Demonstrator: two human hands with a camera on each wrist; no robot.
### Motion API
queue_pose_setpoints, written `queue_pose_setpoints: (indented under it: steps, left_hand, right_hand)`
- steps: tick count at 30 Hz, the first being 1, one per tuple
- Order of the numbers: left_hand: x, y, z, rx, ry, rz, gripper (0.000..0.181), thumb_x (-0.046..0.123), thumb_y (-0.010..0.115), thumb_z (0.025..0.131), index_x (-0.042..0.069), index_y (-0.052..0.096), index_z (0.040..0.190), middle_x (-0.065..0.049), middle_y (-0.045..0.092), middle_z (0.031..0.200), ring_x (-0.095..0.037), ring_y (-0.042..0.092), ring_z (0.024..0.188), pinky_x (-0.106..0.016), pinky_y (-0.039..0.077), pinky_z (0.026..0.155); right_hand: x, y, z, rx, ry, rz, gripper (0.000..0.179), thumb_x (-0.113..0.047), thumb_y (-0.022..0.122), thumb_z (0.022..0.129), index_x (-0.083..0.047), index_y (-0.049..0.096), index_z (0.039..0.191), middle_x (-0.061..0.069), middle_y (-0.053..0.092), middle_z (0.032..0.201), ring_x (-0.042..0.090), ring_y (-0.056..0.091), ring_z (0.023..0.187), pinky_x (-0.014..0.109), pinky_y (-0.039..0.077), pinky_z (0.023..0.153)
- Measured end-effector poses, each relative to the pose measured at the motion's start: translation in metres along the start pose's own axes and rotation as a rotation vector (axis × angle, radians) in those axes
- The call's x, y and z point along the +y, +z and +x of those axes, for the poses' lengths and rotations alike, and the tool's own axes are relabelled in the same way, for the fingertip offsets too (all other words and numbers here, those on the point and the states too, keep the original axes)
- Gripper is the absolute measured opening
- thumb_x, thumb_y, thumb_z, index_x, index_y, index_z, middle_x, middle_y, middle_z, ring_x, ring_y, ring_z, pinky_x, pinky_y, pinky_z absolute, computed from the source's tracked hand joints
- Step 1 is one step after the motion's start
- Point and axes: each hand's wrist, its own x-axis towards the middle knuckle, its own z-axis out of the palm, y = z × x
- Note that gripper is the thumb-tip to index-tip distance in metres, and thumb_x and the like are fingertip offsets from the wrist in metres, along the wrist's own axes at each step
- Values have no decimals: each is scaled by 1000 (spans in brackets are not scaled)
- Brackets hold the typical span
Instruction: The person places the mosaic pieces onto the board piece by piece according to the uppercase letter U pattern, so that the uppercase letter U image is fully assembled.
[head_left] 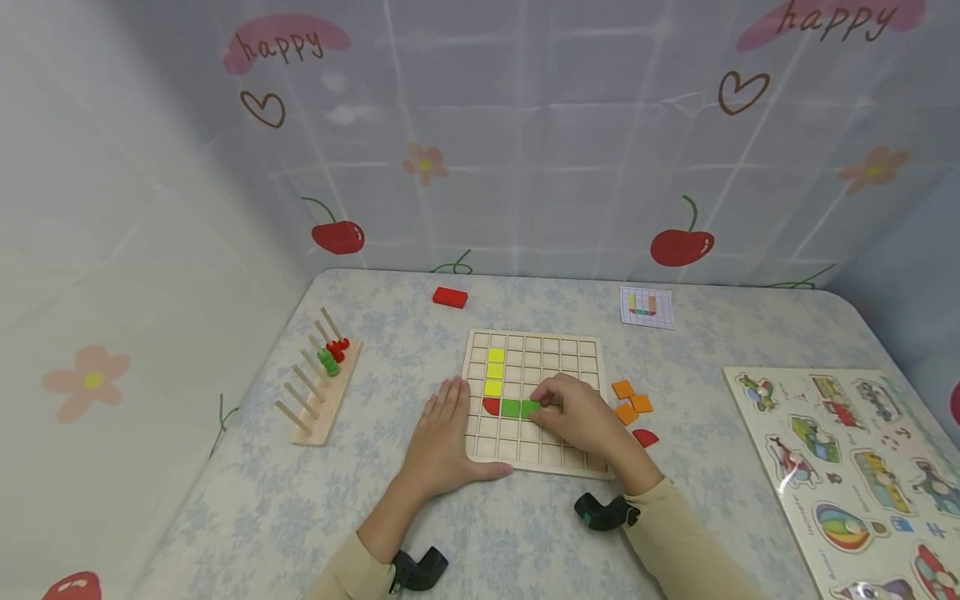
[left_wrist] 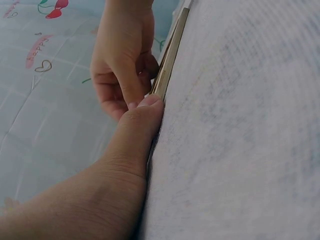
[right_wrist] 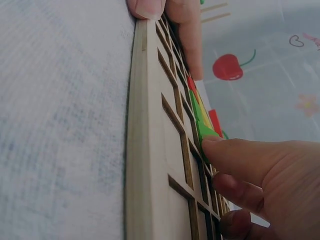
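Note:
A wooden grid board (head_left: 555,461) lies on the table. My right hand (head_left: 577,412) pinches a green square tile (right_wrist: 206,132), tilted at a cell, between thumb and curled fingers. Left of it another green tile (head_left: 511,408) lies in a cell, then a red quarter-round tile (head_left: 491,406). A column of yellow tiles (head_left: 495,372) runs up from the red one. My left hand (head_left: 444,442) rests at the board's near left corner, fingers straight along the left side. Its thumb (left_wrist: 145,112) touches the near edge.
Several orange tiles (head_left: 623,389) and a red quarter-round piece (head_left: 645,437) lie right of the board. A pattern card (head_left: 660,321) and a red block (head_left: 450,297) lie behind. A peg rack (head_left: 315,419) with beads stands left, a picture puzzle board (head_left: 813,492) right.

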Motion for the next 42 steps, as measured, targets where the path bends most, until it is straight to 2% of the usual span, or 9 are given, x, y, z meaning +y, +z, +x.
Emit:
queue_pose_setpoints:
  steps: [4, 11, 16, 19, 25, 28, 35, 42]
  left_hand:
    - [1, -1, 0, -2, 0, 1, 140, 86, 65, 63, 5, 4, 160, -9, 4, 169, -22, 0, 157, -46, 9, 127]
    - [0, 1, 1, 3, 0, 16, 141, 88, 64, 63, 5, 5, 160, -9, 5, 169, -22, 1, 157, -45, 10, 127]
    - [0, 1, 1, 0, -1, 12, 140, 88, 63, 63, 5, 4, 160, -9, 4, 169, -22, 1, 157, -45, 10, 127]
    - [0, 1, 1, -3, -1, 9, 140, 88, 63, 63, 6, 4, 160, -8, 4, 169, -22, 0, 157, -45, 9, 127]
    - [0, 0, 1, -8, -6, 8, 139, 87, 64, 64, 7, 4, 160, -7, 3, 169, -22, 0, 157, -45, 8, 127]
    - [0, 0, 1, -8, -5, 6, 139, 86, 64, 64, 6, 4, 160, -7, 3, 169, -22, 0, 157, -45, 8, 127]
    - [-1, 1, 0, -6, -1, 11, 139, 88, 63, 63, 6, 4, 160, -7, 3, 169, -22, -1, 157, -45, 9, 127]
    - [-1, 2, 1, -2, 3, 18, 139, 88, 63, 64, 7, 4, 160, -7, 3, 169, -22, 0, 157, -46, 9, 127]
  right_hand:
    - [0, -1, -1, -4, -11, -11, 12, -24, 77, 88, -20, 73, 99, -6, 64, 98, 13, 57, 88, 34, 50, 85]
    - [2, -2, -3, -15, -59, -75, 16, -23, 76, 88, -16, 77, 103, -6, 66, 98, 9, 58, 84, 31, 51, 79]
    - [5, -8, -9, 4, -74, -82, 20, -25, 74, 90, -19, 75, 109, -8, 68, 103, 10, 59, 89, 33, 51, 84]
    - [9, -15, -13, 20, -74, -71, 21, -27, 73, 91, -21, 73, 111, -8, 68, 105, 11, 57, 87, 31, 51, 81]
    - [24, -33, -22, 13, -82, -14, 20, -25, 73, 91, -19, 72, 110, -6, 66, 100, 13, 51, 68, 24, 47, 61]
    - [30, -44, -29, 32, -71, -23, 18, -23, 73, 91, -18, 72, 108, -4, 67, 97, 12, 49, 66, 24, 45, 56]
    - [50, -66, -48, 81, -33, -95, 19, -20, 74, 90, -16, 73, 108, -2, 66, 94, 11, 48, 69, 23, 43, 60]
    - [68, -83, -64, 88, 19, -103, 21, -21, 76, 88, -16, 73, 108, 0, 70, 98, 9, 46, 61, 23, 41, 51]
